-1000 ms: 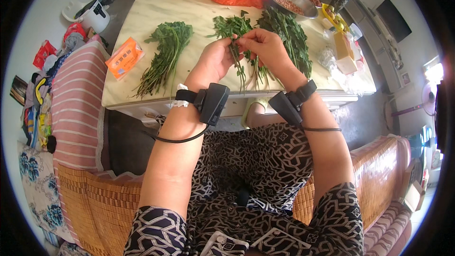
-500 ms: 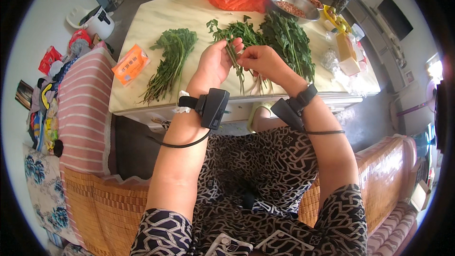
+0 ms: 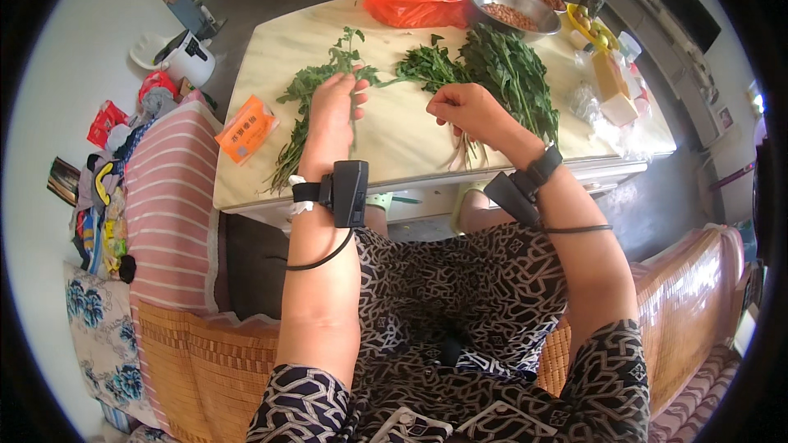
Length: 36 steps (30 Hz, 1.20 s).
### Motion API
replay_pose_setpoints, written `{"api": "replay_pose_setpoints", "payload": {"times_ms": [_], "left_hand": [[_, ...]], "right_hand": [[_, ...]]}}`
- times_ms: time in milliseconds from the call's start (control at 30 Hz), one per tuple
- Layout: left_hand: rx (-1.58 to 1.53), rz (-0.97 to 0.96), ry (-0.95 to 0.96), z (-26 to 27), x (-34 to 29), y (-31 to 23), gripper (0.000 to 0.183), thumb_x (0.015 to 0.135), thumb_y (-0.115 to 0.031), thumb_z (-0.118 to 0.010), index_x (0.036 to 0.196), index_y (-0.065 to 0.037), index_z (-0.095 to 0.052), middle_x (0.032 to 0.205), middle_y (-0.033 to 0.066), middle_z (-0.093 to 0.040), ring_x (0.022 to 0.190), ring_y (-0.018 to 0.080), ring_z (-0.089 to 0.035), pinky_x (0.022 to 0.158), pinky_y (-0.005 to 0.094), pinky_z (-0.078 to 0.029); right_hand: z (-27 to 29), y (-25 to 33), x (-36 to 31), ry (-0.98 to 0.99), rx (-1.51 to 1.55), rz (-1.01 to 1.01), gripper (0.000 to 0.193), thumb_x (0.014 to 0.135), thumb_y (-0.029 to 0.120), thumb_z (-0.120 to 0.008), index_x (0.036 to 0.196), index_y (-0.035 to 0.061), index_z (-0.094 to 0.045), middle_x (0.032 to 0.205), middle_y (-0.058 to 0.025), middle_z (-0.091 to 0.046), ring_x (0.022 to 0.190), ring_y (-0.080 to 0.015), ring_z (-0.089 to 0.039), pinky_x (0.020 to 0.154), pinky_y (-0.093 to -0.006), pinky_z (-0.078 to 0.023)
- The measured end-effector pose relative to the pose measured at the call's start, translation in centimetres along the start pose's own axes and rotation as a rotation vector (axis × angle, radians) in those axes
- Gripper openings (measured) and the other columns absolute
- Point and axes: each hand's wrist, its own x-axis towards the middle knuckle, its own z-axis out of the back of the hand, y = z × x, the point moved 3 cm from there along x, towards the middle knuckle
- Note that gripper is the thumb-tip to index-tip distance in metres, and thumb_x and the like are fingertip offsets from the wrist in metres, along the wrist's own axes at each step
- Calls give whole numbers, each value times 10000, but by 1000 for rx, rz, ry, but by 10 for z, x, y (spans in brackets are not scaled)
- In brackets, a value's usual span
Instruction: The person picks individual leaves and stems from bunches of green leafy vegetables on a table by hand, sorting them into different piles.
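Observation:
My left hand (image 3: 335, 107) is closed round a leafy green sprig (image 3: 348, 47), whose leaves rise above the fingers and whose stem hangs below. It is over the right side of a bunch of greens (image 3: 297, 135) lying on the table. Right of it, my right hand (image 3: 469, 111) is held over the table with thumb and fingertips pinched together; whether anything small is between them cannot be made out. Behind that hand lie a smaller heap of greens (image 3: 431, 64) and a larger leafy bunch (image 3: 510, 74). Pale stem ends (image 3: 468, 152) show below its palm.
On the marble-look table (image 3: 275, 41) sit an orange packet (image 3: 247, 130), a red plastic bag (image 3: 414, 0), and a metal bowl (image 3: 542, 26) of reddish-brown pieces. A yellow fruit basket (image 3: 593, 33), a box (image 3: 614, 89) and clear plastic wrap (image 3: 583, 97) line the right side.
My left hand has moved left with the sprig, away from my right hand, to the left bunch. My right hand stays near the middle, still pinched. The view has shifted slightly.

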Motion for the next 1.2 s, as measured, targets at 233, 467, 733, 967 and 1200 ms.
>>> {"api": "replay_pose_setpoints", "payload": {"times_ms": [233,467,733,967,1200], "left_hand": [[205,-264,-153,34,7,-29,286,950,-171,-493,1181,-44,-604,1007,28,-624,685,61,-510,505,196,-381],[726,-161,-266,73,31,-8,313,906,-128,-508,1170,9,-604,949,90,-663,772,133,-600,603,273,-471],[976,-248,-340,94,33,16,289,858,-135,-562,1114,-24,-637,1088,162,-659,1012,300,-623,848,371,-473],[1130,-326,-375,105,30,16,343,806,-106,-635,1137,-13,-622,982,121,-680,799,192,-640,724,318,-491],[1169,-237,-343,82,8,8,332,775,-177,-635,1082,-53,-647,1011,142,-680,940,266,-648,807,366,-487]], "right_hand": [[4,-4,1,-19,18,20,217,867,247,-603,890,35,-647,713,-6,-609,507,-59,-496,420,-223,-383],[12,-6,-4,-59,22,46,190,839,178,-586,826,-5,-633,683,-51,-620,528,-115,-541,503,-267,-460],[15,-15,0,-87,-3,82,191,878,185,-598,852,-1,-630,681,-22,-605,509,-72,-503,466,-241,-429],[18,-20,2,-108,-37,147,177,825,152,-599,814,-21,-635,656,-78,-629,529,-166,-588,524,-301,-482],[24,-28,0,-172,-119,166,183,801,183,-592,804,10,-652,690,-121,-641,611,-265,-617,605,-366,-503]]}}
